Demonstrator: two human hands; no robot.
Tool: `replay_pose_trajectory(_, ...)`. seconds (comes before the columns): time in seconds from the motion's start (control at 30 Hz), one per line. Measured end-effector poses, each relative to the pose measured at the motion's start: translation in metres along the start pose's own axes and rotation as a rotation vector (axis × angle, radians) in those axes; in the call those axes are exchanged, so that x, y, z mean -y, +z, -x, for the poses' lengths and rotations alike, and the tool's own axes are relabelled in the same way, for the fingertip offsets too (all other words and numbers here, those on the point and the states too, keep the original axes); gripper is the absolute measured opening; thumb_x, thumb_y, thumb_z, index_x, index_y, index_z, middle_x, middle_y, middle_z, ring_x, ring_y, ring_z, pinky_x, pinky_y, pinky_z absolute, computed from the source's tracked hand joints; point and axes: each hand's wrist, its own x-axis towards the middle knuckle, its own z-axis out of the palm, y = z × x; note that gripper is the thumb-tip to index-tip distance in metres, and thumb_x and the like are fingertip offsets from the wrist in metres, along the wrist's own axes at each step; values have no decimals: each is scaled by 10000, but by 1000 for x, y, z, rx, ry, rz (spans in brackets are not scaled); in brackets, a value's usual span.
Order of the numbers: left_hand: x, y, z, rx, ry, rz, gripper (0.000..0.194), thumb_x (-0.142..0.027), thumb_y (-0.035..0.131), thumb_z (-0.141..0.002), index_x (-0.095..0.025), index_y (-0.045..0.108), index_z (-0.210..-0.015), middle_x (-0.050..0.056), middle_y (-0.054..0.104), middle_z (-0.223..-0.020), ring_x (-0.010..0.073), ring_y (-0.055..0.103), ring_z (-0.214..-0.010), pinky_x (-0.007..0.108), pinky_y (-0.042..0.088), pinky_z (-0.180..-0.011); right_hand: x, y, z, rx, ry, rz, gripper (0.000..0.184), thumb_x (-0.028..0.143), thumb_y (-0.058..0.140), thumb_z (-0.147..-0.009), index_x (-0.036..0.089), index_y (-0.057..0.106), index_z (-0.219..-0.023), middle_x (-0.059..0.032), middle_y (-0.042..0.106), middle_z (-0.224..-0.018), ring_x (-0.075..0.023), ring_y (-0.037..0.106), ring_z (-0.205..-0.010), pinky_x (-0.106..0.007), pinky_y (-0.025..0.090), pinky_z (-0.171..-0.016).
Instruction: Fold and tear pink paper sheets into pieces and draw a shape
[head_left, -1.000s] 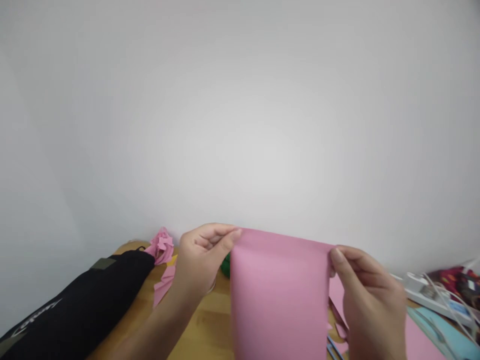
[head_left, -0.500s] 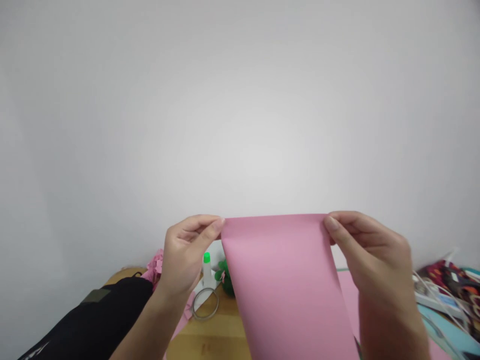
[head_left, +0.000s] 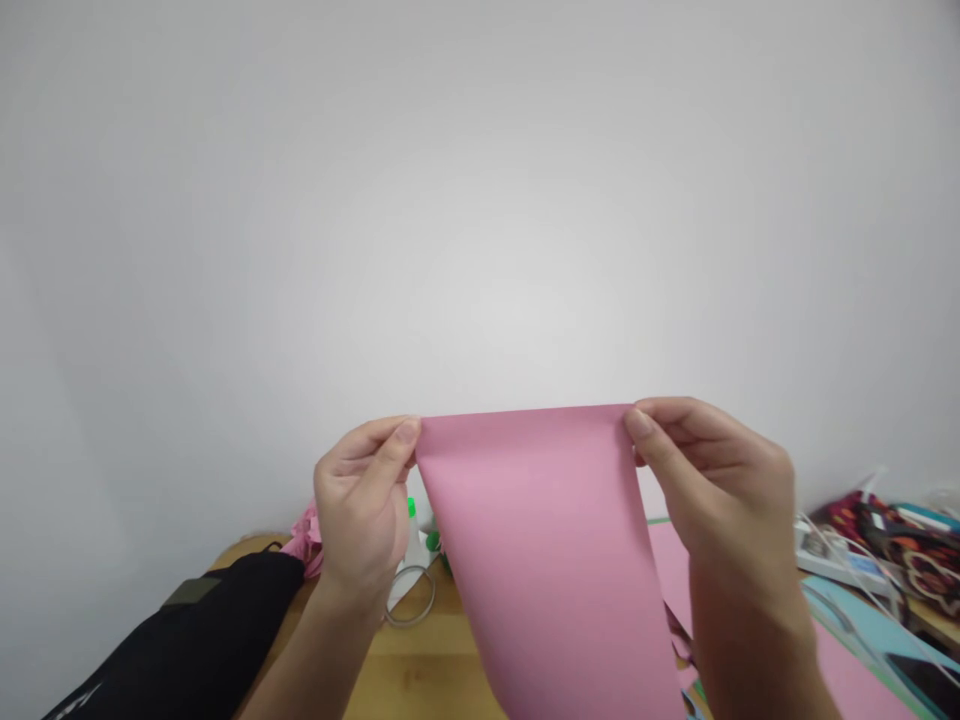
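A sheet of pink paper [head_left: 551, 540] hangs in front of me, its top edge pulled straight and its lower end running out of the picture. My left hand [head_left: 367, 490] pinches the top left corner between thumb and fingers. At the top right corner, the thumb and fingers of my right hand [head_left: 712, 480] are closed on the same sheet. Behind the paper, near my left hand, stand a white glue bottle with a green cap [head_left: 412, 535] and a thin grey ring [head_left: 410, 597]. The paper hides most of a green object.
Crumpled pink paper [head_left: 306, 538] and a black cloth item [head_left: 217, 630] lie at the left of the wooden table [head_left: 420, 680]. On the right are a white power strip [head_left: 844, 560], cables, a patterned dark red bundle [head_left: 892, 525], light blue sheets [head_left: 862, 620] and more pink paper [head_left: 862, 675].
Both hands, with the pink paper between them, have shifted slightly left and up in the picture. The sheet now covers more of the green object. Both pinches are kept.
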Motion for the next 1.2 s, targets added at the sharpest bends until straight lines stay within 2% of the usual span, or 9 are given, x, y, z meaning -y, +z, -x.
replay_pose_trajectory(0.17,-1,-3,7,151,-106,-3,230,-405,793,-666,-196,739,-744,5,696,-656,115,616,-564,213,507,-539,-1,-3,-5,21,54,-44,156,362,702,-803,211,704,-767,-3,663,-648,-134,604,-579,-245,495,-523)
replay_pose_trajectory(0.33,3,-16,23,354,-269,-122,341,-363,809,-648,-183,726,-925,81,751,-849,226,703,-760,296,565,-637,0,-4,-5,27,87,-35,176,376,698,-800,205,709,-763,-15,671,-648,-141,607,-576,-251,500,-512)
replay_pose_trajectory(0.43,3,-18,30,414,-315,-198,327,-295,800,-646,-172,723,-938,100,755,-897,244,708,-818,305,571,-678,-6,-4,-4,15,127,-56,192,391,702,-789,200,705,-767,-16,673,-652,-142,607,-575,-251,496,-507)
replay_pose_trajectory(0.6,4,-8,33,445,-345,-285,142,-257,735,-729,-184,729,-851,56,742,-773,211,707,-782,292,572,-701,-21,-4,-11,84,194,-83,221,401,672,-790,189,676,-726,0,621,-597,-119,562,-541,-225,472,-481)
replay_pose_trajectory(0.8,20,-8,12,511,-465,-286,239,-318,773,-697,-162,721,-870,87,763,-868,217,712,-810,308,568,-747,-35,-13,-12,238,309,-41,281,438,670,-738,165,651,-672,-7,626,-568,-103,524,-485,-214,442,-443)
replay_pose_trajectory(0.9,37,-16,0,642,-612,-280,327,-342,781,-687,-153,719,-947,107,765,-921,216,720,-789,320,571,-749,-46,-23,13,315,476,-40,290,433,650,-737,163,628,-631,-9,624,-535,-100,518,-464,-208,418,-431)
replay_pose_trajectory(1.0,58,-24,-2,796,-771,-316,322,-348,774,-688,-178,727,-958,103,767,-903,221,724,-763,320,573,-698,-60,-36,56,361,693,-90,296,431,637,-747,162,612,-628,-4,622,-526,-95,515,-449,-208,408,-432)
replay_pose_trajectory(1.1,83,-33,8,977,-925,-364,281,-350,781,-656,-193,737,-885,96,769,-849,224,725,-762,306,566,-663,-69,-51,110,396,913,-180,346,479,683,-699,156,601,-611,-15,641,-542,-105,553,-471,-217,428,-459)
replay_pose_trajectory(1.2,112,-45,31,1259,-1040,-449,289,-401,720,-683,-195,731,-887,107,770,-852,230,730,-764,309,559,-647,-65,-67,167,398,1127,-229,393,517,733,-659,149,601,-616,-17,650,-552,-101,553,-466,-209,412,-449)
